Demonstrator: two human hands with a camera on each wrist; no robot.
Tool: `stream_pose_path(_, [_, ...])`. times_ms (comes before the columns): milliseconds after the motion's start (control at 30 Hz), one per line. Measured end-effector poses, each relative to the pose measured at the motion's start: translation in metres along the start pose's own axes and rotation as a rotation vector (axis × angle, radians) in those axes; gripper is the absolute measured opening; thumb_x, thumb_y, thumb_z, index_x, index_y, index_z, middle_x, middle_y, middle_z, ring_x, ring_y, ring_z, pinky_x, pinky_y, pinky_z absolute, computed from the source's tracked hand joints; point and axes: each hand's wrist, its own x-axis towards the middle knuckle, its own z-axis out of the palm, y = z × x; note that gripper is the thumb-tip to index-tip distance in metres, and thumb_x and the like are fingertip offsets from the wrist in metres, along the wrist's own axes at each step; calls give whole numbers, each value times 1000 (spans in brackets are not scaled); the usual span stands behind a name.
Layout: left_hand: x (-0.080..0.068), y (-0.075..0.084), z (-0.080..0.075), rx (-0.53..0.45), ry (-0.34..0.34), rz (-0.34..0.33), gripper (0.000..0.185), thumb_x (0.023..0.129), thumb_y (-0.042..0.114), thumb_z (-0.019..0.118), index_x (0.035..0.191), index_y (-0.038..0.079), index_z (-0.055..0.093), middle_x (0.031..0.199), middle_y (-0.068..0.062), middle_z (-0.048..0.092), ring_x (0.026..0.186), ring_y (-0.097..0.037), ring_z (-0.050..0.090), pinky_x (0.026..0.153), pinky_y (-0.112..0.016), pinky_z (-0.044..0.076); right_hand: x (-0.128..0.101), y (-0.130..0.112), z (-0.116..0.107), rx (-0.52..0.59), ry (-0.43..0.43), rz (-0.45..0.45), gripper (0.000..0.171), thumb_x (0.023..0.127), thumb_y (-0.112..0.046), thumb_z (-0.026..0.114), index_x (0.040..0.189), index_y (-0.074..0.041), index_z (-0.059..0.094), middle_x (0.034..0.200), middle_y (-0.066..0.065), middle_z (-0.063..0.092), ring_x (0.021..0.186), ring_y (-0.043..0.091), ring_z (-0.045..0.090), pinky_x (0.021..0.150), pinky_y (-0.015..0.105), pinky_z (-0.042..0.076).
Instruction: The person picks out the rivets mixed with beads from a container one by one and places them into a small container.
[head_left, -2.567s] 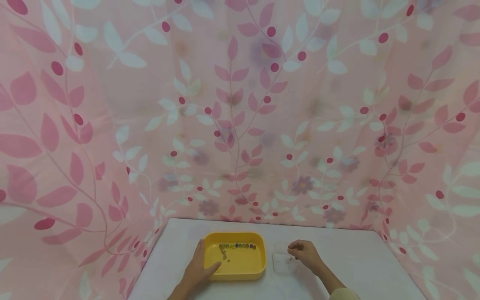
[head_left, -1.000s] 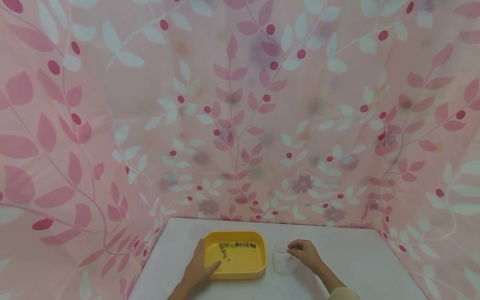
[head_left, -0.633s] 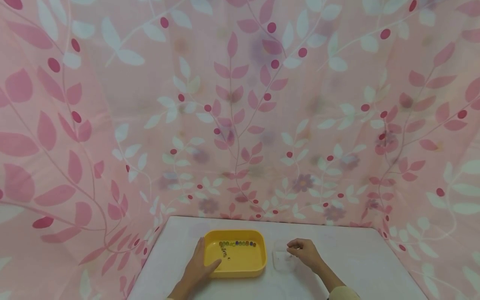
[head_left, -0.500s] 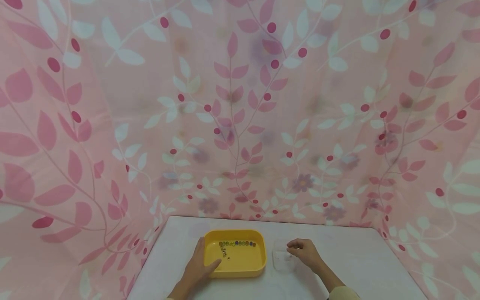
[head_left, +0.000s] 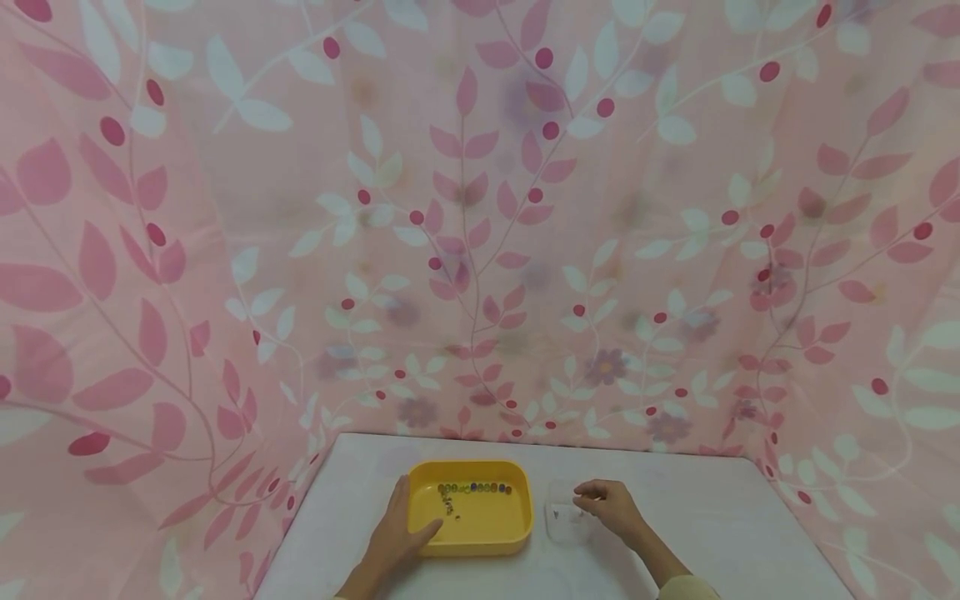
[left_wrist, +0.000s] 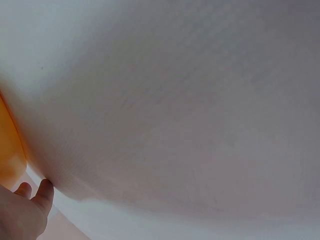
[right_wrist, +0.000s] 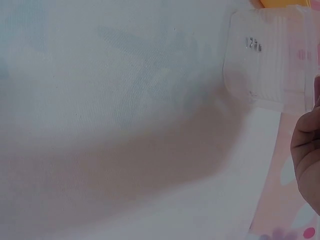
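Observation:
A yellow tray (head_left: 480,523) sits on the white table (head_left: 720,525), with a row of small coloured beads (head_left: 474,488) along its far wall and a few more trailing down its left part. My left hand (head_left: 397,532) rests on the tray's near left corner, fingers along the outer side and thumb over the rim. The left wrist view shows only a strip of tray (left_wrist: 10,145) and my fingertips (left_wrist: 42,192). My right hand (head_left: 609,502) hovers with curled fingers over a small clear box (head_left: 562,521). Whether it pinches anything is too small to see. The clear box (right_wrist: 272,65) holds tiny dark bits.
Pink leaf-patterned cloth (head_left: 480,250) hangs close behind the table and along both of its sides. The bare white tabletop (right_wrist: 125,100) stretches right of the clear box and in front of the tray.
Both hands stay where they were, left on the tray and right above the clear box. Only the head camera has shifted slightly.

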Motion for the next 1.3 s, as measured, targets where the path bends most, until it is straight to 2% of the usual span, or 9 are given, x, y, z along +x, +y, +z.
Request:
stream_pose_path(200, [1,-3,1,-4,2,12,111,82,58,71,157,0,13,164,-21,16,149,-39,24,118,-55,27,0,-3,0,-14,11,20,25,87,-18,75,103,2,73,86,7,72,74,19,62,60,30,53])
stream_pose_path(367, [2,-4,2,13,6,18,111,82,59,70,157,0,13,164,-21,16,149,-39,24,118,-55,27,2,-11,4,-3,106,35,31,90,-29,73,109,-4,72,89,6,70,73,21,63,60,29,52])
stream_pose_path(500, [2,-4,1,17,16,21,111,83,59,70,157,0,13,164,-20,16,150,-38,23,119,-55,26,4,-18,10,-161,181,-50,47,90,-40,70,124,-8,65,107,10,67,82,20,63,66,31,54])
stream_pose_path(567, [3,-4,0,18,18,17,110,83,59,70,157,1,13,165,-20,15,150,-38,22,119,-54,26,4,-21,15,-289,200,-125,57,89,-44,70,134,-11,58,125,14,61,98,25,64,80,42,57])
stream_pose_path(633, [3,-4,0,20,17,16,110,83,58,70,157,0,13,164,-20,16,150,-38,22,119,-55,26,2,-22,20,-395,211,-216,68,88,-47,70,143,-12,51,143,19,48,113,33,60,90,56,53])
stream_pose_path(700, [3,-4,0,18,13,11,110,83,58,70,157,0,14,164,-20,16,150,-38,22,119,-55,27,0,-21,27,-481,223,-314,78,86,-48,72,149,-12,43,154,24,34,125,43,52,95,70,44])
stream_pose_path(767, [3,-3,1,16,9,7,110,83,57,71,157,0,14,164,-20,16,150,-38,23,119,-55,27,-2,-20,34,-547,234,-383,86,84,-51,72,153,-13,38,159,26,23,129,50,46,96,74,40])
stream_pose_path(1000, [3,1,2,12,7,1,109,83,57,70,157,0,13,165,-20,15,150,-38,22,119,-55,25,-2,-26,50,-630,223,-459,96,81,-57,73,157,-18,29,166,18,-1,140,50,32,109,71,29])
stream_pose_path(1300, [1,0,1,5,8,-6,110,83,57,71,157,0,13,164,-20,16,150,-38,22,119,-55,25,3,-27,68,-681,205,-527,95,80,-61,69,156,-21,31,166,18,-3,137,49,34,109,71,27])
